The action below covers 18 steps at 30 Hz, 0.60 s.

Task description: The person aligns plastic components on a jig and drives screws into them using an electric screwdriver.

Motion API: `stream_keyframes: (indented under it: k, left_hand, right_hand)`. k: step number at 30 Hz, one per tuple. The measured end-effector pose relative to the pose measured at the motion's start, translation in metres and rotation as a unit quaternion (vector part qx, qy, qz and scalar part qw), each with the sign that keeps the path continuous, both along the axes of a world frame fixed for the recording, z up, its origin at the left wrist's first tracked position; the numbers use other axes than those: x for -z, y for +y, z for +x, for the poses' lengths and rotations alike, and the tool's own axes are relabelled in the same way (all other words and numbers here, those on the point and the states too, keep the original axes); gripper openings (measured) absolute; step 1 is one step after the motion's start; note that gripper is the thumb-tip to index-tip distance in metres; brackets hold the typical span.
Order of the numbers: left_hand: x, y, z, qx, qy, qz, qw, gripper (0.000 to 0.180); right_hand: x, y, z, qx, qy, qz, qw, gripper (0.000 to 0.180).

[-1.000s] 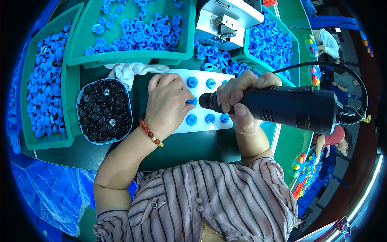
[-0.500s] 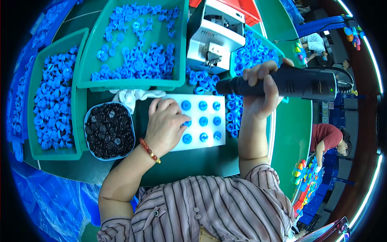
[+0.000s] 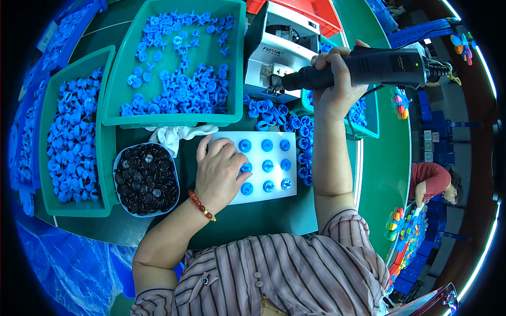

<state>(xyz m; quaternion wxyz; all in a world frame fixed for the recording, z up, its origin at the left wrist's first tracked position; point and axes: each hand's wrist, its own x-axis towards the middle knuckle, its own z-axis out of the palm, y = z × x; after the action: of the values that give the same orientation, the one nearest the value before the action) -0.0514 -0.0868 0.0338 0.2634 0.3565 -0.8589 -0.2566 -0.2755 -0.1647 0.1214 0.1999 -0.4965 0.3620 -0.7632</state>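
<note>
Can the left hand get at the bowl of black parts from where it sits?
Probably yes. The left hand rests flat on the white fixture plate, holding nothing, and the bowl of black parts sits open-topped just to its left with nothing between them.

Left hand (image 3: 220, 171) on white tray (image 3: 274, 195)

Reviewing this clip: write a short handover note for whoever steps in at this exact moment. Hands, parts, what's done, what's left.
Left hand: flat on the white fixture plate, covering its left side.
Right hand: gripping the black electric screwdriver, lifted off the plate, tip pointing at the grey machine.
Parts: nine blue pieces show seated in the plate; black round pieces fill the bowl; loose blue parts lie in the green trays.
Done: plate loaded where visible.
Left: cannot tell which pieces are fastened; slots under the left hand are hidden.
</note>
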Motion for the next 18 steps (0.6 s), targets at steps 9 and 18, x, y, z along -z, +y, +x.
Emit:
stream_keyframes:
  k: [9, 18]
  left_hand:
    - [0.003, 0.003, 0.002, 0.012, 0.005, 0.006, 1.0, 0.02]
    - [-0.005, 0.006, 0.005, -0.016, -0.011, -0.022, 1.0, 0.03]
  right_hand:
    - [-0.001, 0.001, 0.005, -0.005, 0.036, 0.017, 0.999, 0.048]
    - [-0.004, 0.05, 0.024, -0.083, -0.09, 0.057, 0.991, 0.053]
